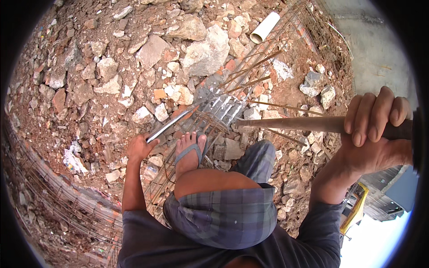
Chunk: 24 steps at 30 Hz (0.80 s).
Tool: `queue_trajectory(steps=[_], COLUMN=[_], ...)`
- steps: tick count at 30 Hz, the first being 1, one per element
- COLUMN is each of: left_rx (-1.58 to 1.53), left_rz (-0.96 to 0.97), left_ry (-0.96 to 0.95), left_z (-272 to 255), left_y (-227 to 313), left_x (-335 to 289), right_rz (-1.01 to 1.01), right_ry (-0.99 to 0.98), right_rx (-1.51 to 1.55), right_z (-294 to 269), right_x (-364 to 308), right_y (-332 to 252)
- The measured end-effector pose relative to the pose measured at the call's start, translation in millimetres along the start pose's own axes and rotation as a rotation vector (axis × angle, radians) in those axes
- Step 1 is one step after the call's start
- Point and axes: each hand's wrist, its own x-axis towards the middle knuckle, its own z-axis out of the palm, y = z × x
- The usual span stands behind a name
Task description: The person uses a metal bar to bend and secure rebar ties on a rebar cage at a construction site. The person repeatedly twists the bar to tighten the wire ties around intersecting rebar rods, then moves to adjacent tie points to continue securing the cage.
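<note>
bar (172,124), silvery along most of its length, slants up and to the right from the left hand (140,147) of a worker on rubble-strewn ground. the left hand is closed around the bar's lower end, so nearly all of the bar extends beyond the fist, its darker far end at the edge of a grey, white-streaked patch of concrete (222,107); whether the tip touches the concrete is too small to tell. the right hand (372,121), well apart and higher in view, holds a brown pole (290,125), fingers curled over its near part. the pole stretches leftward from that hand, its far end appearing just beside the concrete, to the right of the bar's tip; the two tools are apart. below the bar, a foot (185,156) in a grey sandal (195,148) is planted near the concrete, to the right of the left hand. rusty rebar (252,84) juts out around the patch. plaid shorts (223,214) cover the worker's thighs. beyond lie broken stones, among them a large pale rock (206,51), and a white pipe (267,26). a rebar cage (67,207) runs along the lower left, and a grey slab (373,49) fills the upper right.
</note>
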Motion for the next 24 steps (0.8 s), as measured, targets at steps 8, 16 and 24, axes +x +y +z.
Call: queue_trajectory(steps=[8,16,24], left_rx=[-0.020,-0.058,-0.136], left_rz=[-0.029,-0.039,-0.009], left_ry=[-0.003,0.028,-0.034], left_z=[14,59,61], left_y=[5,-19,-10], left_x=[-4,-11,-1], right_rz=[0.152,-0.065,-0.225], right_ry=[-0.308,-0.031,-0.020], right_rx=[0.175,-0.663,-0.669], right_z=[28,184,167], right_x=[95,125,170], right_y=[33,99,180])
